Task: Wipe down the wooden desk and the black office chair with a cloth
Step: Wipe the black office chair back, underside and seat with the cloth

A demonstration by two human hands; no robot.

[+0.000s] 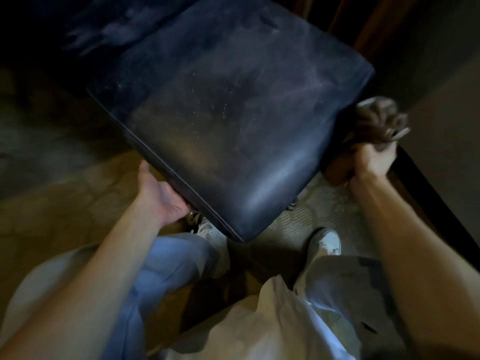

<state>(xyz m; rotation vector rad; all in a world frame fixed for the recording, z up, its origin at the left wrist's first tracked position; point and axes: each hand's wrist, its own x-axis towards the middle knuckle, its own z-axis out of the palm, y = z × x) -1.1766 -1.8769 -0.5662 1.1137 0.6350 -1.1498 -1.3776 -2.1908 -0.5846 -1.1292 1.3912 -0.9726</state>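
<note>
**Chair seat held at near-left edge; cloth gripped at right**

The black office chair [233,120] fills the centre of the view, seen from above. Its seat pad is turned so that one corner points toward the person's feet. The surface shows pale dust streaks and small light specks. The backrest rises at the far left, dark and indistinct.

The left hand [161,196] is at the near-left edge of the seat, palm up, with the fingers curled under the rim and hidden by it. It grasps the seat edge.

The right hand [374,159] is just beside the right edge of the seat, clenched into a fist. It holds a bunched dark brown cloth [376,120], which stands up out of the fist on the far side. Whether the cloth touches the chair cannot be determined; the area is blurred.

Below the seat, the person's two light shoes [327,242] stand on a patterned floor [65,216]. Blue trousers and a pale garment occupy the near part of the view. A brown wooden surface [374,24] shows at the far right, in shadow.
</note>
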